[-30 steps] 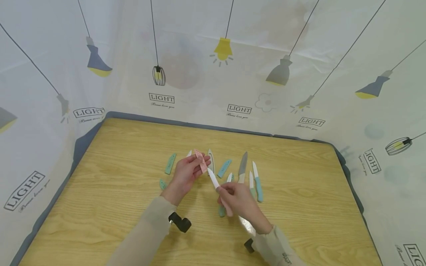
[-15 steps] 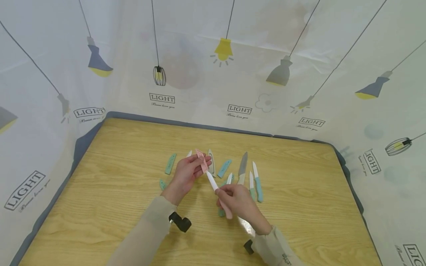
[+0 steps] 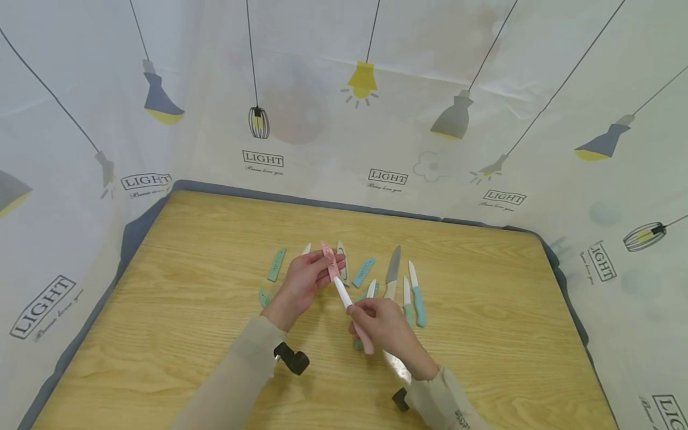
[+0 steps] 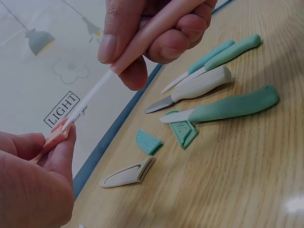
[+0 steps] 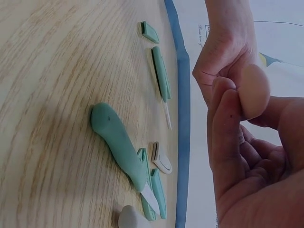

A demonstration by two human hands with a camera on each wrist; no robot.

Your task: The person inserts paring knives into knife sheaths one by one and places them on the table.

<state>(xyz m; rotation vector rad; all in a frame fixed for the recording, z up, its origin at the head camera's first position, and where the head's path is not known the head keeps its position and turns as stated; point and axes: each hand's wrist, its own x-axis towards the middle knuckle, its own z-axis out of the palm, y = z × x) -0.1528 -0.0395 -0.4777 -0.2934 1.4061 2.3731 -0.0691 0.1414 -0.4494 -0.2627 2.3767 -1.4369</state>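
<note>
In the head view my left hand (image 3: 301,280) pinches a small pink blade sheath (image 3: 330,263), thumb on its face. My right hand (image 3: 388,322) grips a paring knife by its pink handle (image 4: 152,33), just behind the blade. Its white blade (image 3: 343,294) slants up and left, and the tip is right at the sheath's mouth, as the left wrist view also shows. Most of the blade shows outside the sheath. In the right wrist view the handle's rounded butt (image 5: 254,91) points at the camera between thumb and fingers.
On the wooden table (image 3: 188,334) lie a large cream-handled knife (image 3: 394,269), a blue-handled knife (image 3: 417,298) and green-handled knives (image 4: 232,105). Loose sheaths lie around: green (image 3: 276,264), blue (image 3: 364,272) and cream (image 4: 129,172). A printed curtain (image 3: 322,119) surrounds the table.
The blade tip has come from just beside the sheath's mouth into line with it. The left hand and sheath have shifted slightly right; the other knives lie as before.
</note>
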